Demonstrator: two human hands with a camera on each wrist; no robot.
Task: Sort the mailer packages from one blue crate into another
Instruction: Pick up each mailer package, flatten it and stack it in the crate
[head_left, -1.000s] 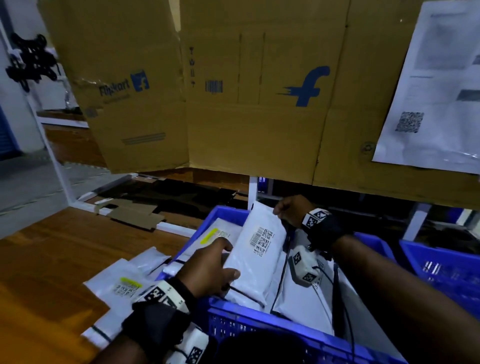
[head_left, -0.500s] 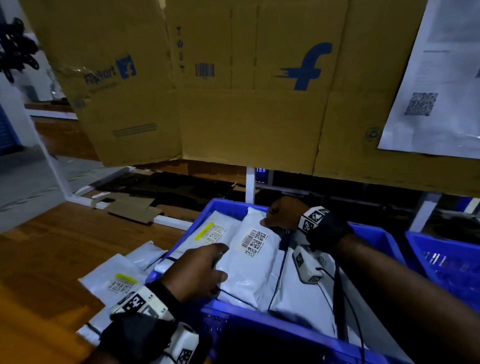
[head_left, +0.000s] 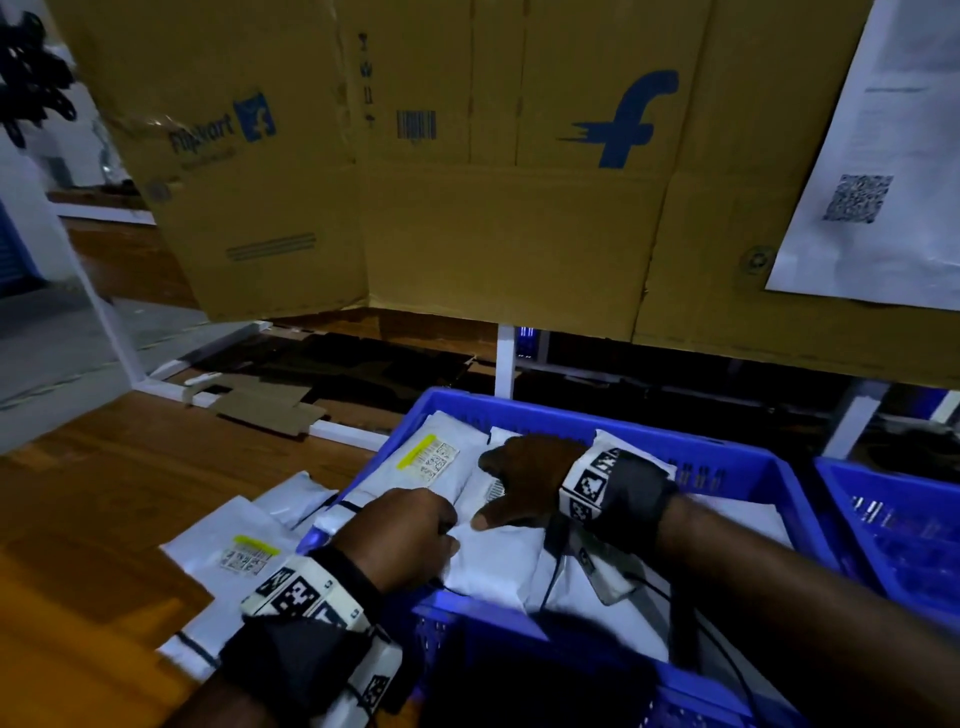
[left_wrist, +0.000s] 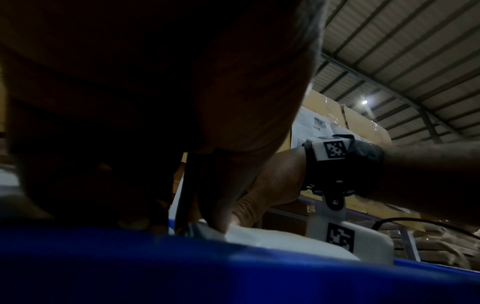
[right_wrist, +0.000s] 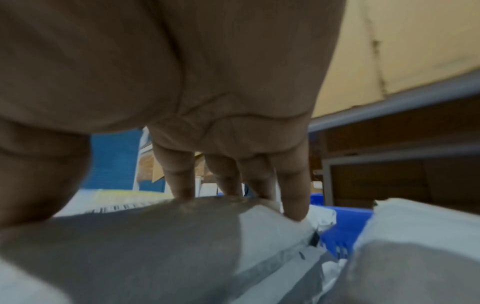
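Observation:
A blue crate (head_left: 571, 410) in front of me holds several white mailers. One with a yellow label (head_left: 415, 467) lies at its far left. A plain white mailer (head_left: 493, 561) lies flat on the pile. My right hand (head_left: 524, 483) rests palm down on it; in the right wrist view its straight fingers (right_wrist: 182, 181) press the mailer (right_wrist: 155, 236). My left hand (head_left: 400, 535) sits at that mailer's left edge, fingers curled under and gripping it. The left wrist view is dark; it shows the crate rim (left_wrist: 182, 267) and the mailer (left_wrist: 272, 238).
A second blue crate (head_left: 893, 519) stands to the right. More white mailers (head_left: 228, 545) lie on the wooden table (head_left: 104, 493) left of the crate. A flattened cardboard sheet (head_left: 467, 208) hangs overhead at the back, with a printed paper (head_left: 883, 182) on it.
The white mailer that stood tilted on its edge now lies flat. My right hand has come from its far top edge down onto its face. My left hand stays at its left side.

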